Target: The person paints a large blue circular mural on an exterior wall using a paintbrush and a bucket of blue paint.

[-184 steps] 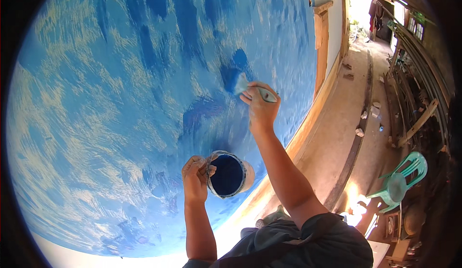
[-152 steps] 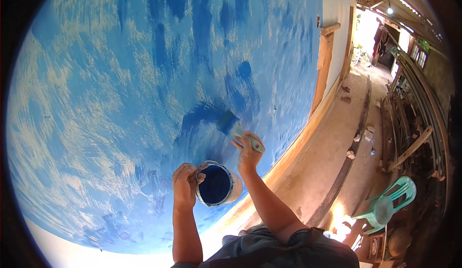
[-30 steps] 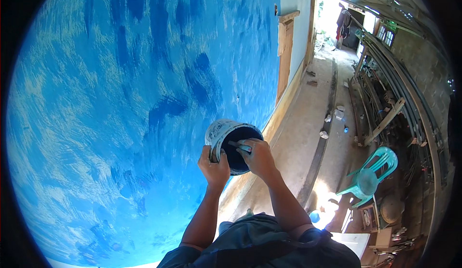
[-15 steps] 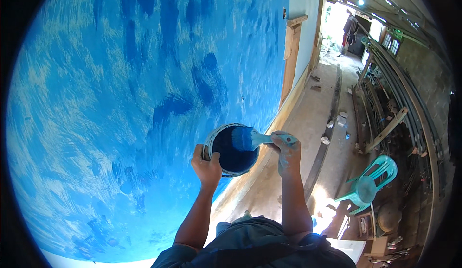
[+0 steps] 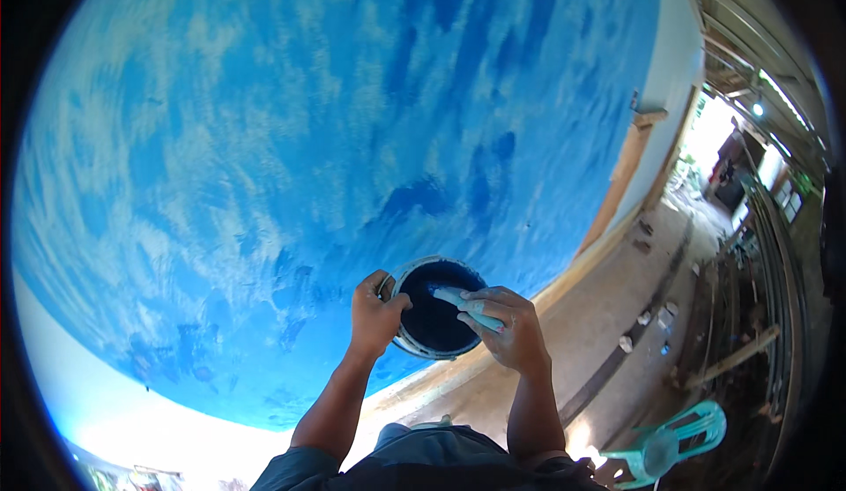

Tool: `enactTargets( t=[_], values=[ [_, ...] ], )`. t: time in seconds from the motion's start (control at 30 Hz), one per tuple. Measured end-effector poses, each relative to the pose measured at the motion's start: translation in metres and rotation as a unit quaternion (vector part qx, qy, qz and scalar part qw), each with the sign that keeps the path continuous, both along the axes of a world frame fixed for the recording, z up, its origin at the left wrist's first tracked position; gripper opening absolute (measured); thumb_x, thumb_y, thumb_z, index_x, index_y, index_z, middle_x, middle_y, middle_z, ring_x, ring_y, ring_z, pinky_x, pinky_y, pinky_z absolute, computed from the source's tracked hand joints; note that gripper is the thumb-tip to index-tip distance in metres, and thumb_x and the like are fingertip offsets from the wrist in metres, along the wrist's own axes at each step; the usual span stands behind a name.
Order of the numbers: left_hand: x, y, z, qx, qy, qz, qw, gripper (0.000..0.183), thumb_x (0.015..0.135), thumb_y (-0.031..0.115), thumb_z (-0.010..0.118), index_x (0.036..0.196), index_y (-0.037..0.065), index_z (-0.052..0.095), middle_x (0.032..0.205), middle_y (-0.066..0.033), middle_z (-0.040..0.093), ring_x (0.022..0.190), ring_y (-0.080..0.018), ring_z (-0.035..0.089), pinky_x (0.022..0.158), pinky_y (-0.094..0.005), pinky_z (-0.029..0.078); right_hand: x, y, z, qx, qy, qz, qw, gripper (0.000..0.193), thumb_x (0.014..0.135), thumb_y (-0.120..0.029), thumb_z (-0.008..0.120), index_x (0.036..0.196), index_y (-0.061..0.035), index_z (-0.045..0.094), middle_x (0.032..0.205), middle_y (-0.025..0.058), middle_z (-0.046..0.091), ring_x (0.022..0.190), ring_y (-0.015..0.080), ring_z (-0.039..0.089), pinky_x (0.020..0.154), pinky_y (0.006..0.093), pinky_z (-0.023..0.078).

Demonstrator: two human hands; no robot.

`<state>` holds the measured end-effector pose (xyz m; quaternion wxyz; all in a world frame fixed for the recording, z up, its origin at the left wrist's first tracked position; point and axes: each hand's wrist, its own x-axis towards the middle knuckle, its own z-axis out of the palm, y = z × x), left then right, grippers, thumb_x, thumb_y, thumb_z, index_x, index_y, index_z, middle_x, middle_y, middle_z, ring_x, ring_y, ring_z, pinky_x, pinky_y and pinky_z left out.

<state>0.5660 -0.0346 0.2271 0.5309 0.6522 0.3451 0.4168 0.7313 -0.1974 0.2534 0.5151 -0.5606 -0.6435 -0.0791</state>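
My left hand [image 5: 377,313] grips the rim of a round paint bucket [image 5: 407,345], its thumb over the edge. Dark blue paint [image 5: 427,325] lies inside. In my right hand [image 5: 513,328] is a paintbrush [image 5: 480,311] with a pale blue handle, tilted down into the bucket; its bristles are hidden in the dark inside. Paint smears mark the fingers of that hand. Beyond the bucket rises a wall [image 5: 264,156] coated in streaky blue, with darker patches and pale spots showing through.
A wooden frame piece [image 5: 619,178] edges the wall on the right. On the concrete floor [image 5: 564,359] lie several white chunks [image 5: 627,344]. A turquoise plastic chair [image 5: 656,454] stands at lower right, near stacked long poles [image 5: 780,271] and a wooden plank [image 5: 733,356].
My view has swung left, so the wall fills more of it. The brush, level across the bucket before with blue bristles showing, now dips inside it.
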Motion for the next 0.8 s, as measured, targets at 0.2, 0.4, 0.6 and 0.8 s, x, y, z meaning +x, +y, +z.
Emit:
enactTargets(
  t=[0.2,0.4,0.6,0.8],
  values=[
    [-0.103,-0.003,0.041,0.015,0.023,0.049,0.998,0.021,0.072,0.002,0.071,0.071,0.003,0.050,0.063,0.0006,0.043,0.051,-0.0102,0.043,0.045,-0.0304,0.037,-0.035,0.050,0.025,0.001,0.026,0.138,0.990,0.023,0.079,-0.001,0.084,0.100,-0.0013,0.075,0.098,0.0147,0.076,0.081,0.0281,0.075,0.069,0.0322,0.059],
    [-0.200,-0.033,0.073,0.047,0.025,0.213,0.975,0.019,0.072,0.002,0.070,0.072,0.003,0.051,0.064,0.0009,0.042,0.055,-0.0096,0.044,0.048,-0.0297,0.038,-0.097,0.109,0.053,0.039,0.007,0.323,0.946,0.022,0.080,-0.003,0.086,0.098,-0.0008,0.074,0.100,0.0147,0.076,0.085,0.0286,0.076,0.070,0.0328,0.060],
    [-0.276,-0.059,0.100,0.038,0.035,0.364,0.930,0.022,0.069,0.003,0.070,0.071,0.004,0.048,0.065,0.0035,0.039,0.062,-0.0073,0.037,0.057,-0.0272,0.031,-0.182,0.161,0.062,-0.011,0.070,0.497,0.865,0.018,0.083,-0.007,0.084,0.097,-0.0011,0.074,0.100,0.0137,0.077,0.090,0.0248,0.077,0.076,0.0322,0.061],
    [-0.336,-0.077,0.094,0.084,0.009,0.475,0.876,0.025,0.070,0.001,0.067,0.071,0.006,0.043,0.066,0.0042,0.038,0.062,-0.0063,0.035,0.057,-0.0253,0.029,-0.269,0.183,0.083,-0.247,0.171,0.569,0.765,0.011,0.086,-0.001,0.080,0.095,0.0001,0.074,0.090,0.0138,0.077,0.082,0.0185,0.076,0.071,0.0313,0.061]
  ],
)
